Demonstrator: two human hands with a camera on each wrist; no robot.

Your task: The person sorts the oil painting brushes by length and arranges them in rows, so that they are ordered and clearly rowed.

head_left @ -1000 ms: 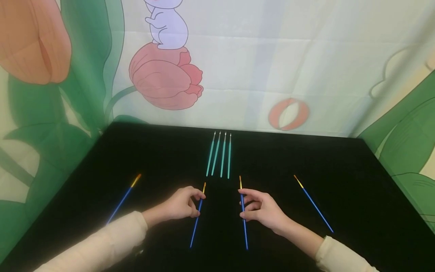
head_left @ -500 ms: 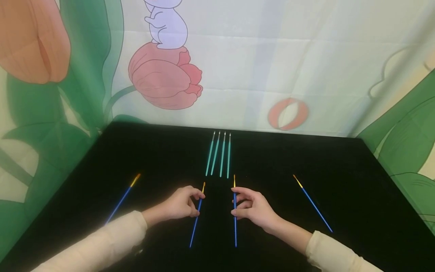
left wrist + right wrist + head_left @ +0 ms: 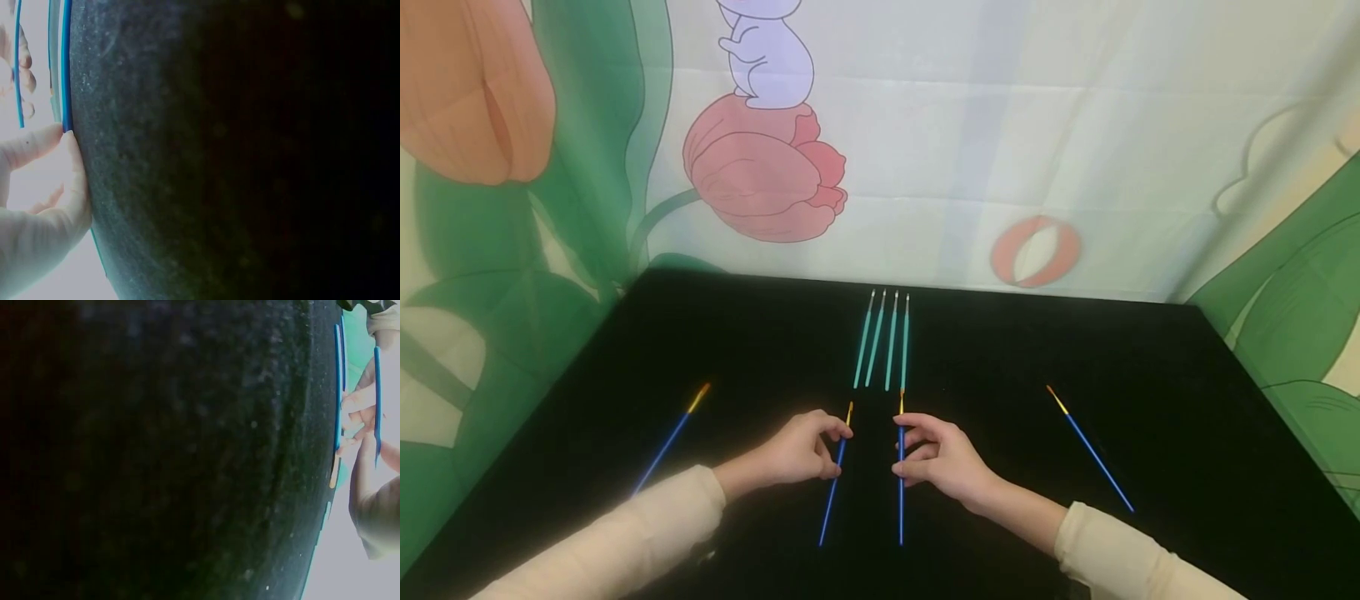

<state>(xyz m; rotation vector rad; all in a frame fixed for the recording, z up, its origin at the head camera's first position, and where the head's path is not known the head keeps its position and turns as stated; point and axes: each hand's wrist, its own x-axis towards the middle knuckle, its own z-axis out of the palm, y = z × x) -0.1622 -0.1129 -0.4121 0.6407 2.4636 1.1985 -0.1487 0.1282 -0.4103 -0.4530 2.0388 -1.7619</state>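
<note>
Near the front middle of the black table, my left hand pinches a blue-handled paintbrush with a yellow ferrule, its bristles pointing away from me. My right hand holds a second blue paintbrush beside it, almost straight up and down in the head view. That brush's tip overlaps the lower end of the rightmost teal brush. In the left wrist view, thumb and finger grip the blue handle close over the dark cloth. The right wrist view has the right hand's brush at its edge.
Several teal brushes lie side by side toward the back. One blue paintbrush lies slanted at the left, partly behind the left sleeve; another blue paintbrush slants at the right. A printed cloth hangs behind the table.
My right hand has moved left with its paintbrush, bringing it nearer the left hand's brush and turning it more upright in the view. The left hand and its brush have stayed in place.
</note>
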